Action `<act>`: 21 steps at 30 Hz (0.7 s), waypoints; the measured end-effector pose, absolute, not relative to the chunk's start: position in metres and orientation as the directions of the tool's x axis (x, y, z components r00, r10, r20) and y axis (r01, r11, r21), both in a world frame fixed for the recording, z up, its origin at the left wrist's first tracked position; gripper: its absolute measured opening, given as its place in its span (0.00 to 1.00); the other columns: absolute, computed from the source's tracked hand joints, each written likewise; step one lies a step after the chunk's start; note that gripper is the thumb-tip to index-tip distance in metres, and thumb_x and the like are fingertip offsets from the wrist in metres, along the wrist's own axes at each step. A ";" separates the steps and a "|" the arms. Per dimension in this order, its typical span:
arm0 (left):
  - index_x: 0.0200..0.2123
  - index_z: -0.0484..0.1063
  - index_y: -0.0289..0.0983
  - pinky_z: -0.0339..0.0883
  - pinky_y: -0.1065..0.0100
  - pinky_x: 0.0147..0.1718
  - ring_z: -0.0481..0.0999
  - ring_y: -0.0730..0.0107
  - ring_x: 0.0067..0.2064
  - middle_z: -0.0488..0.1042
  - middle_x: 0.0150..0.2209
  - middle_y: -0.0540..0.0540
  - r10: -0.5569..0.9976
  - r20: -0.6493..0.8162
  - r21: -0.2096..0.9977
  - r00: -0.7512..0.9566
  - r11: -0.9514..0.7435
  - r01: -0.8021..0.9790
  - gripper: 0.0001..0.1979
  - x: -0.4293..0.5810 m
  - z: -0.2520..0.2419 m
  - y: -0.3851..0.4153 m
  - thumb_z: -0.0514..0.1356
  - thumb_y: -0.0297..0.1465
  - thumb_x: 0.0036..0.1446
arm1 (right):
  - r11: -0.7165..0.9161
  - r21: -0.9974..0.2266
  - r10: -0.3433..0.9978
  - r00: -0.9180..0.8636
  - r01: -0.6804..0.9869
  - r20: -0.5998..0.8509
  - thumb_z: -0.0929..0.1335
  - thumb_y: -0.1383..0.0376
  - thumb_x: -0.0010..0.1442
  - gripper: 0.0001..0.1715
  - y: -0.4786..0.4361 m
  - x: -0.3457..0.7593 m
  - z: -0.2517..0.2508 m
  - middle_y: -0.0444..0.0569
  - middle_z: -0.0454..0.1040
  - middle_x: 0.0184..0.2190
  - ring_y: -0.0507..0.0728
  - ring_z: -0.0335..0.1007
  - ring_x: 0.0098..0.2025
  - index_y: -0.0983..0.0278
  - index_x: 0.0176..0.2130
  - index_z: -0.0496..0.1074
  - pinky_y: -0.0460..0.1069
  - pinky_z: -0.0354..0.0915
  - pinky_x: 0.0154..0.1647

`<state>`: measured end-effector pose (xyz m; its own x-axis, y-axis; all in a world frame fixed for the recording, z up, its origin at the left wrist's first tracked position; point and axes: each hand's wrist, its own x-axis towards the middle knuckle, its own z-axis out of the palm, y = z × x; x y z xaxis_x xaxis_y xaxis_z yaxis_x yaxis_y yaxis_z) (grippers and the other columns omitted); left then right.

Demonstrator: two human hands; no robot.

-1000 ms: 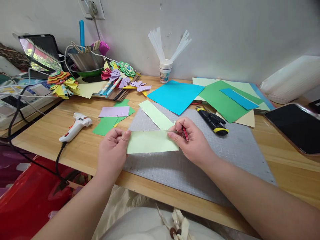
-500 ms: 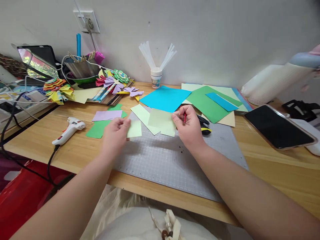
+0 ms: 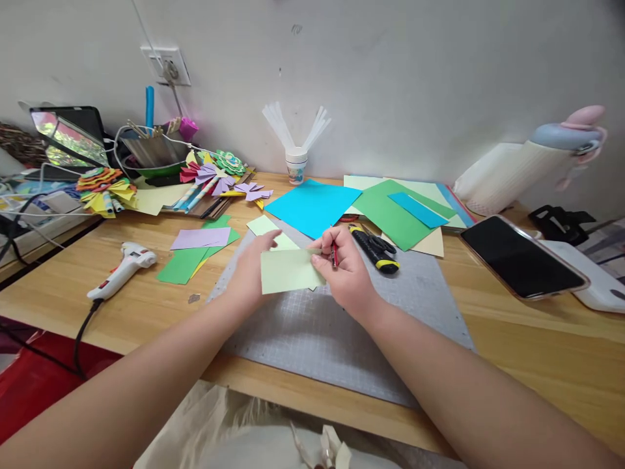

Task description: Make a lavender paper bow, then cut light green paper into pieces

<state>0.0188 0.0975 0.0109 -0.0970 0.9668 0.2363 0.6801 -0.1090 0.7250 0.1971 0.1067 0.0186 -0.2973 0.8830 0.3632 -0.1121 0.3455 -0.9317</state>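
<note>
A pale green paper rectangle point(image 3: 288, 272) is pinched at its right end by my right hand point(image 3: 349, 277). The same hand keeps a thin red pencil point(image 3: 334, 254) tucked between its fingers. My left hand point(image 3: 248, 268) is at the paper's left end, partly hidden behind it, with its visible fingers stretched out and apart. Another pale green strip point(image 3: 262, 225) lies on the grey cutting mat point(image 3: 303, 345) behind the hands. To the right of my right hand, a black and yellow utility knife point(image 3: 374, 251) rests on the mat beside black-handled scissors point(image 3: 385, 243).
Blue paper point(image 3: 312, 205) and green paper point(image 3: 385, 208) lie at the back. Purple paper point(image 3: 202, 238) and green scraps point(image 3: 176, 266) are left of the mat, near a white glue gun point(image 3: 122, 270). A phone point(image 3: 522, 254) and a paper cup point(image 3: 295, 166) with white sticks stand around.
My right hand has moved left with the pale green paper, bringing it in front of my left hand. My left hand has loosened its fingers from the small pale green piece. The view has shifted slightly.
</note>
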 end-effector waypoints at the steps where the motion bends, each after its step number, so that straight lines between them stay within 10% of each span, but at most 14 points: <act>1: 0.57 0.63 0.37 0.65 0.50 0.50 0.71 0.57 0.48 0.70 0.50 0.40 0.954 0.281 0.696 -0.100 -0.131 0.706 0.26 0.011 0.013 0.086 0.62 0.30 0.55 | 0.301 -0.946 0.886 -0.331 -0.121 0.324 0.64 0.67 0.56 0.11 0.105 0.196 0.019 0.42 0.66 0.33 0.51 0.58 0.30 0.58 0.34 0.53 0.47 0.57 0.31; 5: 0.54 0.64 0.42 0.60 0.52 0.53 0.66 0.54 0.55 0.66 0.53 0.41 0.809 0.585 0.469 -0.047 -0.290 0.834 0.26 -0.015 0.019 0.030 0.63 0.27 0.51 | 0.096 -0.986 0.877 -0.457 -0.139 0.150 0.67 0.68 0.52 0.14 0.097 0.188 0.018 0.42 0.65 0.34 0.51 0.56 0.31 0.59 0.35 0.56 0.47 0.56 0.31; 10: 0.37 0.74 0.47 0.58 0.61 0.39 0.73 0.64 0.39 0.76 0.36 0.49 0.613 0.742 0.037 0.272 -0.442 0.897 0.11 -0.034 0.009 -0.022 0.62 0.24 0.54 | -0.082 -0.993 0.831 -0.556 -0.082 -0.023 0.70 0.67 0.49 0.16 0.085 0.178 0.015 0.40 0.60 0.31 0.50 0.56 0.30 0.59 0.34 0.59 0.46 0.57 0.29; 15: 0.41 0.76 0.47 0.58 0.65 0.35 0.73 0.67 0.36 0.78 0.29 0.51 0.604 0.746 -0.034 0.281 -0.387 0.921 0.14 -0.050 -0.013 -0.047 0.62 0.23 0.54 | -0.248 -0.966 0.798 -0.549 0.079 -0.249 0.70 0.65 0.51 0.16 0.074 0.165 0.019 0.40 0.63 0.31 0.50 0.60 0.29 0.59 0.32 0.56 0.45 0.60 0.26; 21: 0.41 0.77 0.47 0.62 0.68 0.37 0.73 0.72 0.35 0.79 0.31 0.55 0.599 0.732 -0.059 0.326 -0.422 0.905 0.13 -0.065 -0.024 -0.059 0.57 0.24 0.61 | -0.115 -0.984 0.812 -0.557 0.139 -0.174 0.69 0.66 0.53 0.15 0.074 0.142 0.016 0.41 0.65 0.31 0.50 0.58 0.28 0.59 0.31 0.56 0.46 0.57 0.27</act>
